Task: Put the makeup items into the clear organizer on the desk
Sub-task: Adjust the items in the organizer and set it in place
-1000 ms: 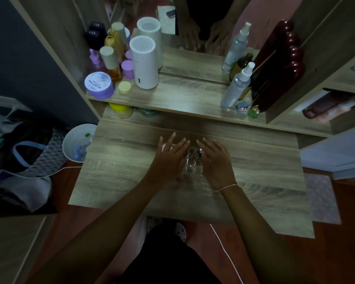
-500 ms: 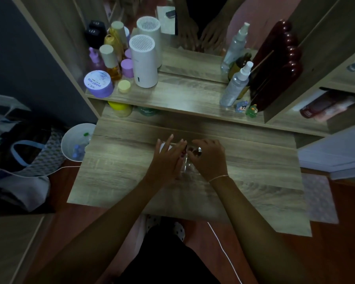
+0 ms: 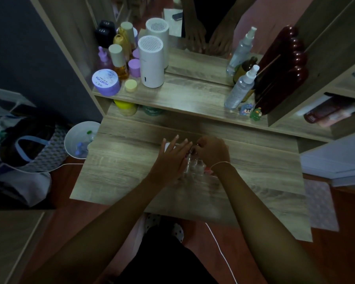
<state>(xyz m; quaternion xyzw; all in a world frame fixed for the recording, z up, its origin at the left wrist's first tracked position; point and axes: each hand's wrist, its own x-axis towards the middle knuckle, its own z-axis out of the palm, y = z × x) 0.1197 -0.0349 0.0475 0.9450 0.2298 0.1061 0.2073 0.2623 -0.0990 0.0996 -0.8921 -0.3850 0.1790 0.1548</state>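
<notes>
The right hand (image 3: 212,151) is no longer lying flat beside the clear organizer (image 3: 194,168): a second ago its fingers were stretched out along the organizer's right side, and now they are curling together above its far end, knuckles up, as if they are pinching something small. The picture is dark there, so I cannot tell for certain what they are pinching; it is possibly a small makeup item being pushed down into a compartment. The left hand (image 3: 168,160) is keeping almost the same place as before, lying against the left side of the organizer with its fingers (image 3: 175,140) spread and pointing away from the person, and I judge that it is steadying the organizer while the right hand is working. The organizer itself is standing on the table (image 3: 121,160), near the middle and between the two hands, mostly covered by them; only a glassy part and a small pink spot at its right edge are showing. For the task, this change is suggesting that the person is passing from holding the organizer to loading or arranging an item inside it. Both forearms are reaching forward from the bottom of the view and are meeting over the organizer, with a thin bracelet (image 3: 220,163) around the right wrist. The bottles and jars on the shelf (image 3: 193,95) behind are standing well apart from the hands.
</notes>
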